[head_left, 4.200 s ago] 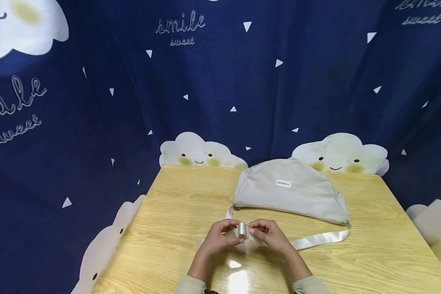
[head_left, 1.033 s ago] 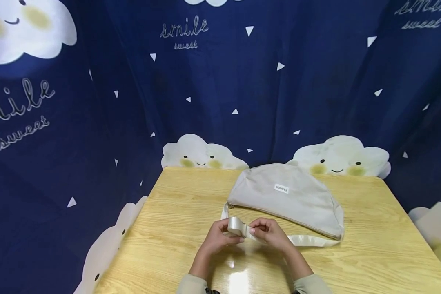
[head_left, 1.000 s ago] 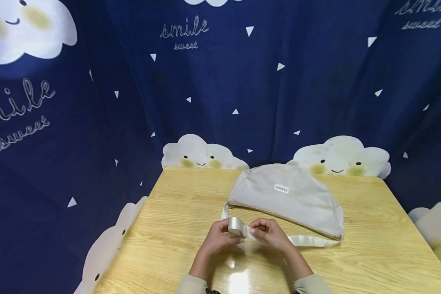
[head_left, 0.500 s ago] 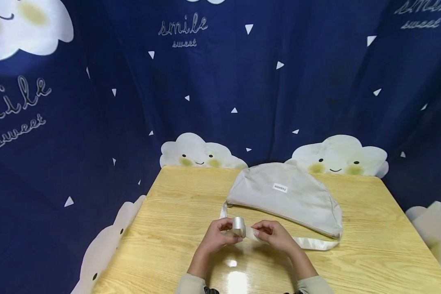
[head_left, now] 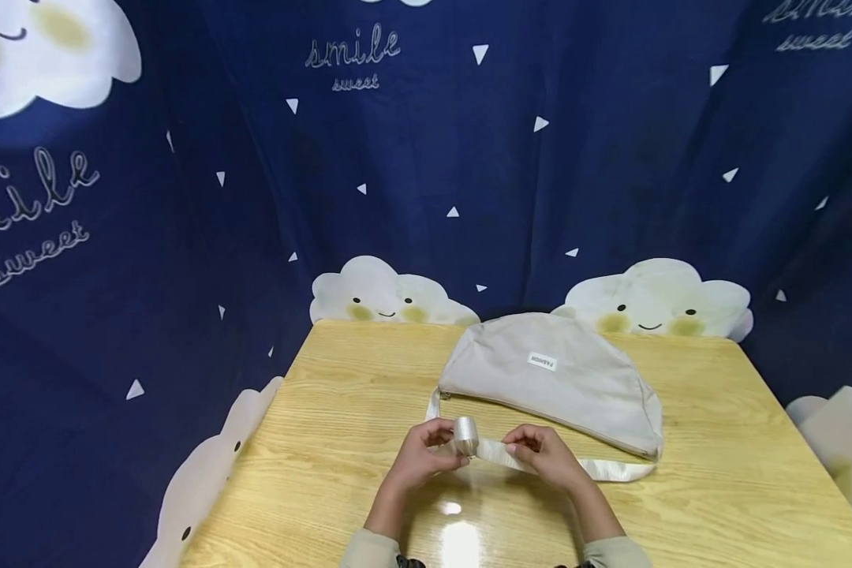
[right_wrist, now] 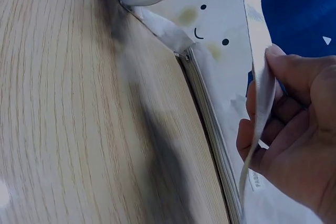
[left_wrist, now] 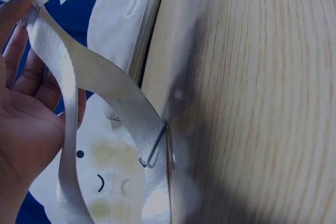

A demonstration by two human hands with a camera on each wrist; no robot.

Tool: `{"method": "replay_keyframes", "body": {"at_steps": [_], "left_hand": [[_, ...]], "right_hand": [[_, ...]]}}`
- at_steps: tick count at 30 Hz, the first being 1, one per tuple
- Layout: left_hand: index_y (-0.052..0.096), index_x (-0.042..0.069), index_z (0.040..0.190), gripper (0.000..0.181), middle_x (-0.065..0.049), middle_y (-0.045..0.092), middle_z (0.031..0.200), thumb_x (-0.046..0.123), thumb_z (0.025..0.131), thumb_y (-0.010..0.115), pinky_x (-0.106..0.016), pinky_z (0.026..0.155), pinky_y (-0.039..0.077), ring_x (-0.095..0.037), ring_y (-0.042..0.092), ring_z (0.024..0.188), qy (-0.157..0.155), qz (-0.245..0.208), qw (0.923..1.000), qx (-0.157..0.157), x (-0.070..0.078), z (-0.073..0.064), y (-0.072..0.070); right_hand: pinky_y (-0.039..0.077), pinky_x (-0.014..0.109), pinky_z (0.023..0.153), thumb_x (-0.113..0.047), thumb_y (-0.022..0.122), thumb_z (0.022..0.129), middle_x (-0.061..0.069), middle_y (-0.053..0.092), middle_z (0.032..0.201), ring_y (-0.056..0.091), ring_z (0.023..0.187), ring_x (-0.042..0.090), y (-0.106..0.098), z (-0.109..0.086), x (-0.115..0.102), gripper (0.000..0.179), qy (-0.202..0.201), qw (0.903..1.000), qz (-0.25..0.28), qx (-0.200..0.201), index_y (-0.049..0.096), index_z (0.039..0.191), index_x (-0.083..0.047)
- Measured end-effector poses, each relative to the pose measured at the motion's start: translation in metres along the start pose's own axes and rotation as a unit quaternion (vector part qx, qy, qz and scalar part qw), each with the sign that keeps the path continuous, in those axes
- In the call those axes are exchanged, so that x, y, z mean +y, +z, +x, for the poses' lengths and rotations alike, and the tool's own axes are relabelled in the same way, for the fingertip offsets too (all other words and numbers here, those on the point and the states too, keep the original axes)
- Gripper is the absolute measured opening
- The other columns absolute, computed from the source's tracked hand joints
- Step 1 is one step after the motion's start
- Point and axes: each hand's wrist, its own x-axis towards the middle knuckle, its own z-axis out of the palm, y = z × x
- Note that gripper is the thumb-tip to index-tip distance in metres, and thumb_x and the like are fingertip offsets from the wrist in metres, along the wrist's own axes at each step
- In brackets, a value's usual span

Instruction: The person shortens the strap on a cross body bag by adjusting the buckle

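A pale grey bag [head_left: 539,379] with a zip and a "FASHION" label lies on the table, its off-white webbing strap [head_left: 497,452] coming round the near side. My left hand [head_left: 415,459] pinches the strap at a thin metal buckle, where the webbing stands up in a loop [head_left: 465,434]. Farther along, thumb and fingers of my right hand [head_left: 550,459] pinch the same strap, a short flat stretch spanning the two hands. In the left wrist view a rectangular metal slider [left_wrist: 153,144] sits lower on the strap [left_wrist: 113,90], outside the fingers.
The wooden table [head_left: 326,442] extends on both sides of the hands. Behind it and to the left hangs a dark blue curtain [head_left: 397,158] printed with clouds and triangles. The bag's zipped edge [right_wrist: 205,124] runs just beyond the hands.
My right hand has slid rightward along the strap, away from the left hand, so more webbing shows between them. Compared with the oldest frame, the bag has turned and shifted slightly left.
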Motion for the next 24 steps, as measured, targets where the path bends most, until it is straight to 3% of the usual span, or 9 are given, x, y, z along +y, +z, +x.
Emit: {"method": "replay_keyframes", "body": {"at_steps": [6,9,13,17,24], "left_hand": [[0.066,0.002,0.105,0.039,-0.004,0.067,0.093,0.006,0.069,0.08,-0.051,0.08,0.045,-0.016,0.06,0.085,0.035,-0.002,0.9992,-0.018,-0.011,0.001,-0.001],[0.066,0.005,0.107,0.039,-0.002,0.067,0.095,0.007,0.07,0.079,-0.045,0.078,0.048,-0.017,0.061,0.086,0.052,0.001,0.9982,-0.028,-0.013,0.001,-0.001],[0.066,0.008,0.108,0.043,-0.001,0.067,0.097,0.005,0.069,0.08,-0.034,0.078,0.048,-0.019,0.061,0.088,0.027,-0.006,0.9992,-0.03,-0.012,0.002,-0.001],[0.066,0.007,0.108,0.043,0.0,0.067,0.097,0.004,0.068,0.081,-0.035,0.082,0.047,-0.018,0.061,0.09,-0.009,-0.006,0.9997,-0.02,-0.008,0.001,0.0],[0.065,0.001,0.106,0.037,0.001,0.066,0.094,-0.006,0.071,0.074,-0.044,0.084,0.044,-0.017,0.059,0.088,-0.005,-0.015,0.9994,-0.031,0.011,-0.003,0.0]], "right_hand": [[0.043,0.023,0.056,-0.006,0.058,0.092,0.009,0.058,0.083,0.048,0.065,0.009,0.008,0.006,-0.001,0.011,-0.029,0.9993,0.019,-0.016,0.06,0.096,0.003],[0.043,0.023,0.057,-0.005,0.057,0.092,0.009,0.058,0.084,0.049,0.066,0.009,0.011,0.008,-0.003,0.01,-0.033,0.9989,0.031,-0.014,0.06,0.096,0.004],[0.043,0.023,0.057,-0.001,0.056,0.091,0.009,0.058,0.083,0.049,0.066,0.009,0.014,0.01,-0.007,0.008,-0.034,0.999,0.03,-0.006,0.06,0.096,0.005],[0.042,0.022,0.056,0.006,0.054,0.09,0.016,0.057,0.082,0.048,0.065,0.01,0.017,0.01,-0.022,0.007,-0.046,0.9982,0.036,-0.013,0.059,0.094,0.009],[0.042,0.021,0.057,0.008,0.053,0.089,0.018,0.057,0.08,0.049,0.065,0.01,0.022,0.012,-0.044,0.007,-0.039,0.9984,0.038,-0.018,0.058,0.093,0.012]]}}
